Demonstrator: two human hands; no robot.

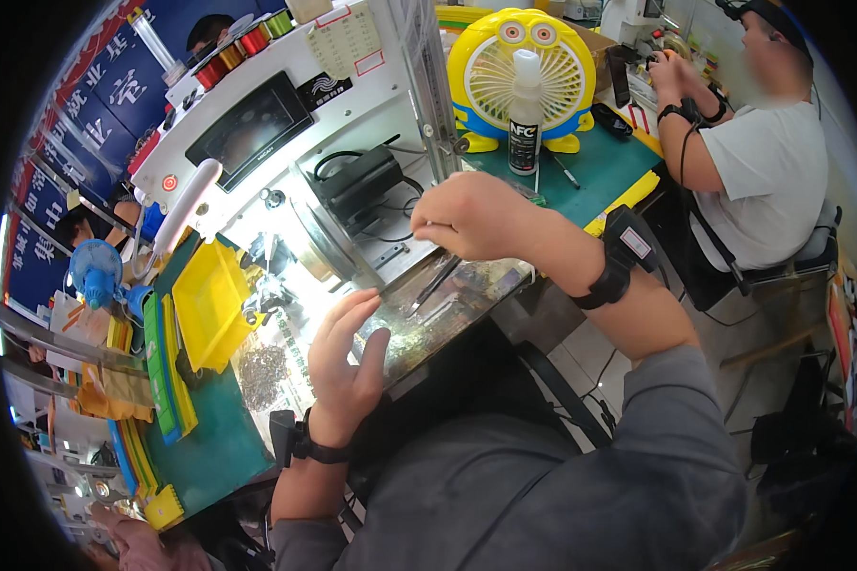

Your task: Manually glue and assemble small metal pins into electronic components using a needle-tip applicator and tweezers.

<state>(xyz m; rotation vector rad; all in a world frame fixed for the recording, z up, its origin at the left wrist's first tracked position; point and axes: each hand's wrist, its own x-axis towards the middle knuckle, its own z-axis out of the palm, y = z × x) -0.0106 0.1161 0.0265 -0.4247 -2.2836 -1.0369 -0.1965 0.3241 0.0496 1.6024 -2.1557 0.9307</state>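
Note:
My left hand is held up before the white machine, its fingers stretched out and the thumb apart, near the lower edge of a curved metal wheel. To the right and higher, my right hand is closed with thumb and fingertips pressed together; whatever it may pinch is too small to make out. Below it, dark tweezers lie on the cluttered worktop. Left of my left hand are a brightly lit small metal fixture and a heap of tiny metal pieces.
A yellow tray stands left on the green mat. Behind my right hand are a bottle, a yellow fan and a pen. Coloured spools top the machine. A co-worker sits at right.

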